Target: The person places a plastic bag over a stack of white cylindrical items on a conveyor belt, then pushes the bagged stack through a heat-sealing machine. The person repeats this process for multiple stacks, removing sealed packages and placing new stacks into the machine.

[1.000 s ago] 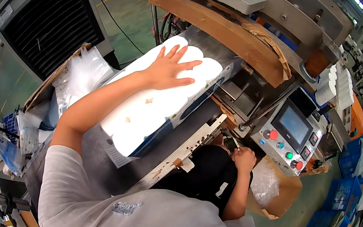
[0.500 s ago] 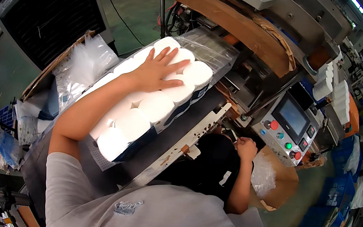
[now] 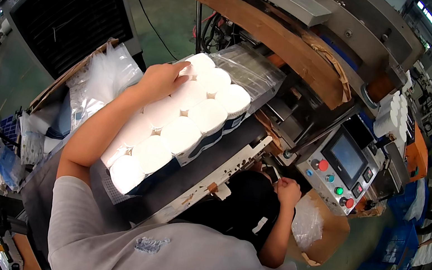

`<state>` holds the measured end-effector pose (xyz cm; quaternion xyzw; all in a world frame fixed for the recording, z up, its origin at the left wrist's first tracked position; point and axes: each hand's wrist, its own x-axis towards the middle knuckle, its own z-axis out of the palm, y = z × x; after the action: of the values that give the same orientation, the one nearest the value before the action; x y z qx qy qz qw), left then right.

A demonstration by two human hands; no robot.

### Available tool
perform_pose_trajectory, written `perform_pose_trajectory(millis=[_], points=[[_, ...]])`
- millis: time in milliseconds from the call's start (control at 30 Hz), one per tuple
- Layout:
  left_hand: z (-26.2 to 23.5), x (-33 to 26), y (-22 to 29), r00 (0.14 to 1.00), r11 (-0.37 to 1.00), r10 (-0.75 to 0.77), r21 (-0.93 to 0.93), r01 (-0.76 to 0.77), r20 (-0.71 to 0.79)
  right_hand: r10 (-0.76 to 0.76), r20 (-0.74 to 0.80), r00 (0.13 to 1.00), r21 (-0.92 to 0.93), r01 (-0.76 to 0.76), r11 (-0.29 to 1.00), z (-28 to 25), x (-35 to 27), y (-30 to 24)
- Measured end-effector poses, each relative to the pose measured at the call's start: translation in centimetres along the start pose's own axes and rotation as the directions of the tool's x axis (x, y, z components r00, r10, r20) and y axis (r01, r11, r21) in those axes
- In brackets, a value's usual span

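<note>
A block of white toilet paper rolls [image 3: 182, 134] stands on end on the dark conveyor belt, in rows, with dark blue printed wrap along its right side. At the block's far left edge is my left hand [image 3: 161, 80], its fingers bent in a pinch against the rolls; what lies between the fingertips is hidden. My right hand [image 3: 288, 192] is low beside my dark-clad knee, right of the belt's rail. Its fingers are curled closed, and anything inside them cannot be made out.
Clear film [image 3: 250, 64] lies at the belt's far end, below a machine frame edged with cardboard [image 3: 272, 28]. A control panel [image 3: 344, 155] with a screen and coloured buttons is at right. Clear bags [image 3: 109, 76] stand at left. An open carton [image 3: 320, 228] sits on the floor.
My left hand has gone from lying spread on top of the rolls to a pinch at their far left edge. The right hand stays by the knee.
</note>
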<state>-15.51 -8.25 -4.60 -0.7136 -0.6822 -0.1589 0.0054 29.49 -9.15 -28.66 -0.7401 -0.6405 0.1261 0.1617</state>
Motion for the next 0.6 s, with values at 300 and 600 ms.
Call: perform_pose_trajectory(millis=[300, 600], points=[[2.4, 0.6, -0.1, 0.994, 0.980, -0.029, 0.190, 0.049, -0.108, -0.099, -0.107, 0.989, -0.031, 0.096, 0.995, 0.2, 0.0, -0.2], [3.5, 1.2, 0.2, 0.973, 0.955, 0.061, 0.296, 0.007, -0.221, -0.074, -0.049, 0.996, -0.091, 0.069, 0.993, -0.4, 0.1, -0.7]])
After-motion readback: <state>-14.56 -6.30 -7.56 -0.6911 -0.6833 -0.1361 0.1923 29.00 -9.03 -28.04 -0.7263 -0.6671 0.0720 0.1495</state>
